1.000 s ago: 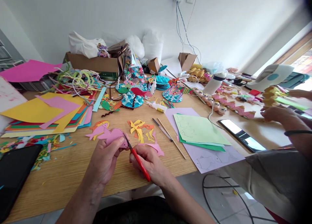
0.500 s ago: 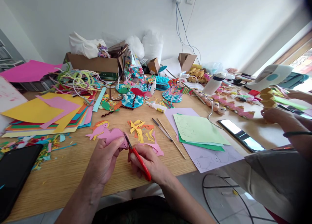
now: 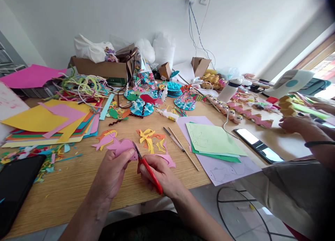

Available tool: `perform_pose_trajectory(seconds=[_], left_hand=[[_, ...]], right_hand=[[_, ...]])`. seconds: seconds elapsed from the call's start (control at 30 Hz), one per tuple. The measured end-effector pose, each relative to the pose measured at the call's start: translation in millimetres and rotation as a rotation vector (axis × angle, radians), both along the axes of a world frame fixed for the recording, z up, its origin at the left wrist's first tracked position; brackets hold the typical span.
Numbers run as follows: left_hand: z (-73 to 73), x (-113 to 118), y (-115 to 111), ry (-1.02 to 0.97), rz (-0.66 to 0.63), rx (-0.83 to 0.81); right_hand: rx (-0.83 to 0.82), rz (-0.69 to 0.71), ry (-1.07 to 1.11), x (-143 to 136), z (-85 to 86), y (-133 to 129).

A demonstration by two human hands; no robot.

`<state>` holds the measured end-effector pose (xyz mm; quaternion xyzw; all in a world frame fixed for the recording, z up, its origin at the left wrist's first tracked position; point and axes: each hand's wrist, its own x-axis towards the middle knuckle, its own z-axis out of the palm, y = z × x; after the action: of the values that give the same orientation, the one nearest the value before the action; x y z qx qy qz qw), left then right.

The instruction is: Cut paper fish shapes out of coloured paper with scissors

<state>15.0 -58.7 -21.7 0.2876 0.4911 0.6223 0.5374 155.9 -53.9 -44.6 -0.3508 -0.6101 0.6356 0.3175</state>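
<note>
Between thumb and fingers, my left hand [image 3: 113, 171] pinches a pink paper fish [image 3: 123, 146] just above the table's front part. My right hand [image 3: 157, 173] is wrapped round red-handled scissors [image 3: 150, 173], whose dark blades meet the fish's right edge. Behind my left hand lie cut-out fish [image 3: 106, 139] in pink, yellow and orange. Yellow and orange paper scraps [image 3: 148, 138] and a pink scrap [image 3: 170, 160] lie beyond my right hand. A pen [image 3: 174, 139] and a thin wooden stick [image 3: 184, 148] rest to the right of them.
Stacked coloured paper [image 3: 47, 122] and a black tablet [image 3: 18, 188] are at left. Green sheets [image 3: 214, 138] and a phone [image 3: 258, 146] lie at right. Decorated blue discs [image 3: 142, 108] and a glue bottle [image 3: 169, 115] stand farther back. Another person's hands [image 3: 295, 124] work at far right.
The pink fish has shifted very slightly against the blades. At far right, the other person's hands and the yellowish piece near them have moved a little. My hands keep their grips.
</note>
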Motion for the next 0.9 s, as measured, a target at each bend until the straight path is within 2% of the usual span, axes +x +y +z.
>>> perform_pose_trajectory(seconds=[0.4,0.63,0.7,0.83,0.9], left_hand=[[1.7,2.4,1.5,-0.027,0.02,-0.038],[-0.2,2.9,0.4,-0.032,0.017,-0.022],[-1.6,3.5,1.3,-0.035,0.019,-0.022],[-5.6,3.0,2.7,-0.029,0.036,0.012],[-6.8,2.2,2.5,-0.022,0.037,0.02]], right_hand=[[0.065,-0.032,0.017,-1.0,-5.8,0.7],[0.181,-0.065,-0.012,-0.5,-10.6,2.2],[0.134,-0.06,0.009,-1.2,-11.1,1.7],[-0.067,-0.021,0.061,-1.9,-8.4,0.0],[-0.081,-0.002,0.044,-1.2,-5.8,-0.5]])
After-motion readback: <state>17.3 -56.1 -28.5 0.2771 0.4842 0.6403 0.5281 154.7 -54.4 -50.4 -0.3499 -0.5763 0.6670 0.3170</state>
